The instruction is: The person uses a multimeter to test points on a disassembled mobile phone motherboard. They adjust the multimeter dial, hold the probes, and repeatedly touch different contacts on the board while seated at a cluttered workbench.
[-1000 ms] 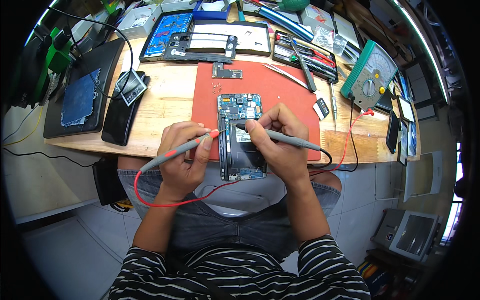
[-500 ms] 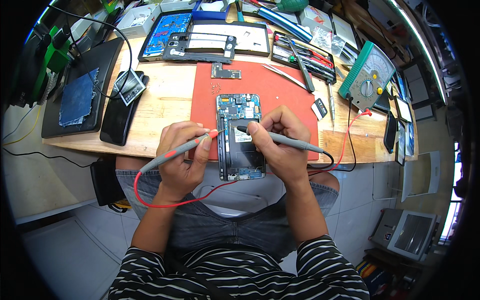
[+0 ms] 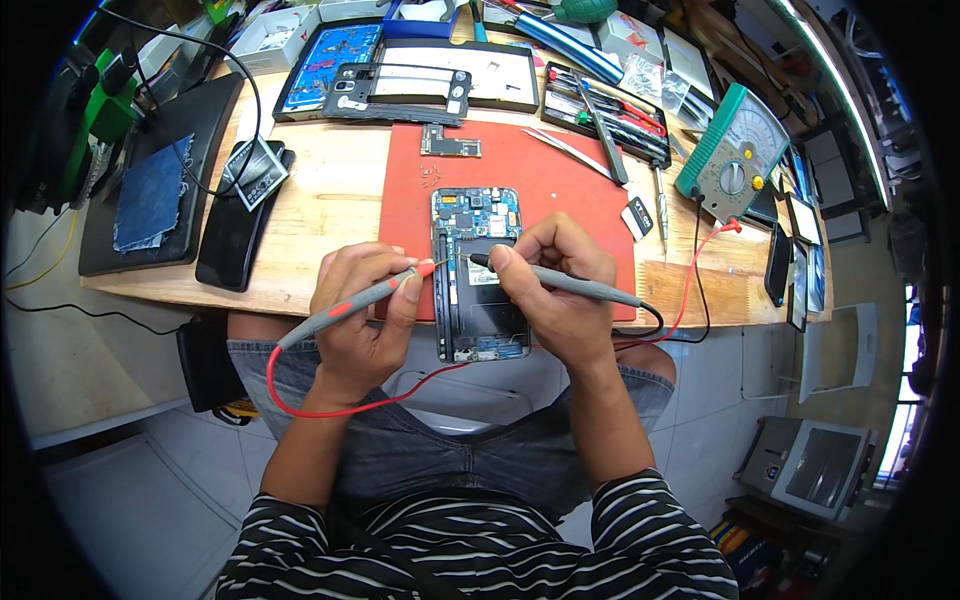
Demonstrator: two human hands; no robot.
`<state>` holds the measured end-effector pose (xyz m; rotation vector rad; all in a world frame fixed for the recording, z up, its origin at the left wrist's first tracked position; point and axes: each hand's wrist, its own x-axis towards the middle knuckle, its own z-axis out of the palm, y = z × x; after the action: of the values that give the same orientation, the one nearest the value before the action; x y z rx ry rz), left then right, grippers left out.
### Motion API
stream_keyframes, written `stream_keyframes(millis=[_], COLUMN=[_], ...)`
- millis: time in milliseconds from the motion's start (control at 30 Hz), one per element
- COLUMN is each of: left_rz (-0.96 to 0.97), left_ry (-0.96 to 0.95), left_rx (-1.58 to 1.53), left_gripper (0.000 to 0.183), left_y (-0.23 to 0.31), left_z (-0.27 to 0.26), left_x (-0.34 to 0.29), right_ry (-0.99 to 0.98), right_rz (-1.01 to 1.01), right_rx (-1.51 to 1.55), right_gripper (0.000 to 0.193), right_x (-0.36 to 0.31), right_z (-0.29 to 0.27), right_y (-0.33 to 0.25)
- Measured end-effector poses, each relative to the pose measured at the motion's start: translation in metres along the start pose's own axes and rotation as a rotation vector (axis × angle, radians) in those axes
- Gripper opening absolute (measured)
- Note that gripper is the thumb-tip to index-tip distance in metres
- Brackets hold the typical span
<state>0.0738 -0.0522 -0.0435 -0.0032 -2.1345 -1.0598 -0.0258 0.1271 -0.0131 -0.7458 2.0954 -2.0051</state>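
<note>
My left hand (image 3: 365, 305) is closed on a grey and red multimeter probe (image 3: 345, 307), its metal tip over the left side of an opened phone (image 3: 490, 315). My right hand (image 3: 560, 285) pinches a grey and black multimeter probe (image 3: 585, 286), its tip close to the other near the phone's inner edge. Whether the tips touch the phone is too small to tell. The phone's bare circuit board (image 3: 480, 212) shows at its far end. It lies on a red mat (image 3: 590, 215), its near end past the table's front edge. A green analog multimeter (image 3: 738, 155) stands at the right.
Beyond the phone lie a small circuit board (image 3: 450, 147), several screws (image 3: 430, 175) and a black phone frame (image 3: 350, 106). Tweezers (image 3: 567, 148) and a tool tray (image 3: 620, 115) are at the far right. A dark phone (image 3: 235, 245) rests at left. The red lead (image 3: 425, 381) loops below the table edge.
The right-hand probe tip has shifted very slightly left. The view has drifted a little; both hands keep their grip and the phone stays in place.
</note>
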Motion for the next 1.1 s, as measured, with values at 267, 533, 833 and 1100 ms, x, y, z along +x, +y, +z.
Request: stream_keyframes(millis=[267, 533, 833, 1100], left_rz=[-0.078, -0.071, -0.059, -0.096], left_ry=[-0.022, -0.039, -0.028, -0.025], left_rx=[-0.041, -0.046, -0.043, -0.058], left_gripper=[0.009, 0.011, 0.011, 0.011], left_y=[0.0051, 0.0005, -0.0002, 0.0009], left_z=[0.0018, -0.0005, 0.0013, 0.0012], left_x=[-0.0021, -0.0055, -0.0057, -0.0049], right_ry=[0.012, -0.008, 0.0, 0.002], right_rz=[-0.095, -0.104, -0.125, -0.102], right_rx=[-0.173, -0.154, -0.15, -0.128], right_gripper=[0.02, 0.02, 0.019, 0.019], right_x=[0.0019, 0.0021, 0.0022, 0.0022], right_z=[-0.0029, -0.0032, -0.0035, -0.0025], right_y=[-0.0005, -0.0009, -0.0017, -0.0036])
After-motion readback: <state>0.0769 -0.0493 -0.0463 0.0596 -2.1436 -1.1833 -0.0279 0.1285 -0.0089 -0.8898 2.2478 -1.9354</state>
